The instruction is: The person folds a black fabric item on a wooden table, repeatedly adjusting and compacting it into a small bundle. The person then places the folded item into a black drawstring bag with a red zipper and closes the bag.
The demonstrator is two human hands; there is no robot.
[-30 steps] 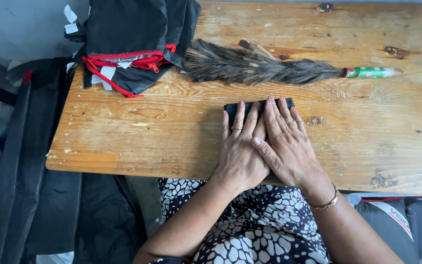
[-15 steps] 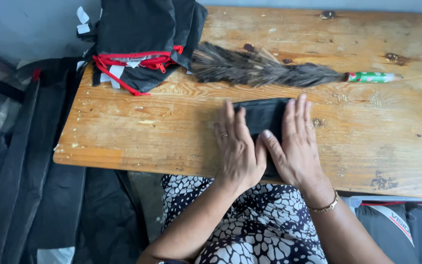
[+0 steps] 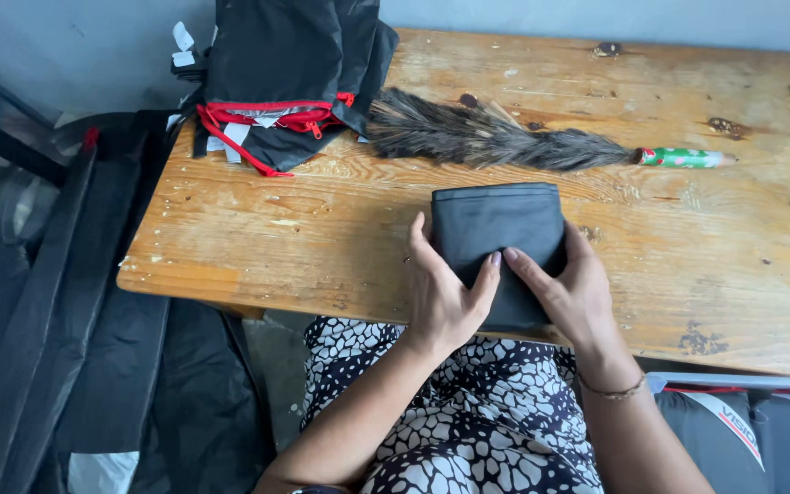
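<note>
Head view: both hands flank a folded black cloth (image 3: 497, 240) at the near edge of the wooden desk (image 3: 322, 238). Left hand (image 3: 441, 297) & right hand (image 3: 569, 293) grip its sides w/ fingers curled on it (feather duster (image 3: 505, 142) and black bags w/ red trim (image 3: 285, 82) lie behind). Looks like the squaring-up step; next needs even pressure.

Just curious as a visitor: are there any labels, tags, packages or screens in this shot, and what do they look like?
White tags: small pale rectangles on the black, red-trimmed garments, table's far-left corner.
White tag: small, at that pile's upper left edge.
Printed strip: white with red, lower right on dark fabric.
No screens or packages.
</note>
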